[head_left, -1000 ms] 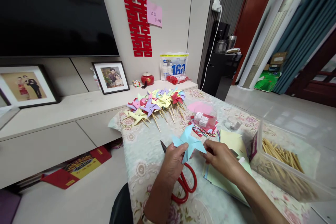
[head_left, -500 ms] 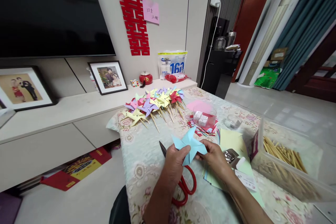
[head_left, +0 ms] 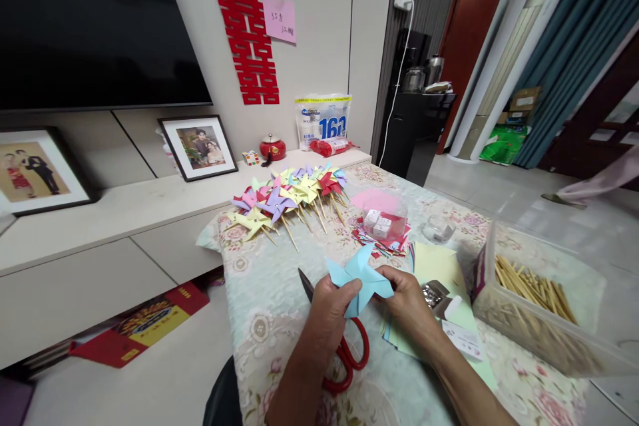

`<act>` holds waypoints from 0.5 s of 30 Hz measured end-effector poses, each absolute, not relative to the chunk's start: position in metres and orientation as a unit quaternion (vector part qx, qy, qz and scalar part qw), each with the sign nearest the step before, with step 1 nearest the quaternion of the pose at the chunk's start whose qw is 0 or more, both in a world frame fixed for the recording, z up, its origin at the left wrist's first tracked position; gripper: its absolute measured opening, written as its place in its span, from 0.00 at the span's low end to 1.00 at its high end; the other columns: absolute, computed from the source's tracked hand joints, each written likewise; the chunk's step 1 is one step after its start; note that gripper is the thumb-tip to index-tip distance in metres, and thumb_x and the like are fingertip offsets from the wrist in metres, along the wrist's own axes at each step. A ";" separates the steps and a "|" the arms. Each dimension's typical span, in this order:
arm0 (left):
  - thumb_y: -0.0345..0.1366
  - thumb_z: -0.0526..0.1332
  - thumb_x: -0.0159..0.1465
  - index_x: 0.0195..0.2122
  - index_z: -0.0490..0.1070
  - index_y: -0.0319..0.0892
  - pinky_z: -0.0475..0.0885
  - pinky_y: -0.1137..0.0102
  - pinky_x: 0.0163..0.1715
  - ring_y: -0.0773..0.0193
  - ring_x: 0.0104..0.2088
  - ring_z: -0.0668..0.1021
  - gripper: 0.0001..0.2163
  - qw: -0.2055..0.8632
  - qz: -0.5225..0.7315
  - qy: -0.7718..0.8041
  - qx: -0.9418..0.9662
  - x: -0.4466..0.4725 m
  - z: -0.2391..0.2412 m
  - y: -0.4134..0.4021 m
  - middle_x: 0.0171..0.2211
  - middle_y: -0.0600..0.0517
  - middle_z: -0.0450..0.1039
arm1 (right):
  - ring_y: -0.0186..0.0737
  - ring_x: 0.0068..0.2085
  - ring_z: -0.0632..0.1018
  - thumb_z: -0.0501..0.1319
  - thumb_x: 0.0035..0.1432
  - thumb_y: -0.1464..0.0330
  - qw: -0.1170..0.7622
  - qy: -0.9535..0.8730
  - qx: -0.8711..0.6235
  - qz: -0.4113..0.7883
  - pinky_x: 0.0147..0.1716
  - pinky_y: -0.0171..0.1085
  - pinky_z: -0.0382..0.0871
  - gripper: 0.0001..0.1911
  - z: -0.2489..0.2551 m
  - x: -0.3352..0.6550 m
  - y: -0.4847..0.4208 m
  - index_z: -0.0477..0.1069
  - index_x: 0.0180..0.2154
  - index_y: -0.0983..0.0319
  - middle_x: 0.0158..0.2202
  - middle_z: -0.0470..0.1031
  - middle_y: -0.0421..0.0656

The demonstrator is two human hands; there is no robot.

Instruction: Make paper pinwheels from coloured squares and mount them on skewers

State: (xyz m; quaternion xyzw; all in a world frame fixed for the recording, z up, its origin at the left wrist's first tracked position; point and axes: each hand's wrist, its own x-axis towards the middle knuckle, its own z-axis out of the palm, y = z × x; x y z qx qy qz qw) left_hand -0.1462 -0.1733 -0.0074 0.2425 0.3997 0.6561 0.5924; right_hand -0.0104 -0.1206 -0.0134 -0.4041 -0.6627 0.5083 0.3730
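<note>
A light blue paper pinwheel (head_left: pixel 360 273) with folded points is held up above the table. My left hand (head_left: pixel 332 296) is closed on it, its thumb pressing near the centre and the other fingers hidden behind. My right hand (head_left: pixel 407 296) pinches the pinwheel's right side between bent fingers; some fingertips are out of sight. Beneath my left wrist lie red-handled scissors (head_left: pixel 360 346), partly covered. Right of my right hand, a small opened box of metal pins (head_left: pixel 435 293) rests on a stack of pale paper sheets (head_left: pixel 433 256).
Finished pinwheels on sticks (head_left: pixel 279 203) lie at the table's far left. A clear tub (head_left: pixel 492 239) of wooden sticks stands on the right. Behind my hands, a round plastic container (head_left: pixel 397 223) holds small white boxes. A person's pink-clad leg (head_left: pixel 606 173) shows far right.
The view has shifted slightly to the right. Both hands keep hold of the pinwheel with almost the same grip. A person's leg has come into view at the far right.
</note>
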 end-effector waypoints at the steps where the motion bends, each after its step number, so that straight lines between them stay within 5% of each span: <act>1: 0.40 0.74 0.44 0.29 0.77 0.38 0.69 0.71 0.32 0.64 0.27 0.74 0.15 0.592 0.654 0.403 0.243 -0.147 -0.009 -0.173 0.25 0.51 0.76 | 0.36 0.26 0.69 0.59 0.46 0.69 0.375 -0.659 -0.402 0.514 0.28 0.33 0.61 0.05 -0.013 -0.011 -0.121 0.73 0.24 0.62 0.22 0.71 0.37; 15: 0.36 0.73 0.47 0.32 0.78 0.38 0.71 0.70 0.34 0.63 0.28 0.77 0.12 0.555 0.687 0.419 0.211 -0.150 -0.006 -0.173 0.29 0.51 0.80 | 0.37 0.28 0.69 0.61 0.59 0.62 0.492 -0.618 -0.399 0.466 0.30 0.35 0.63 0.09 -0.008 -0.002 -0.120 0.70 0.31 0.60 0.25 0.69 0.38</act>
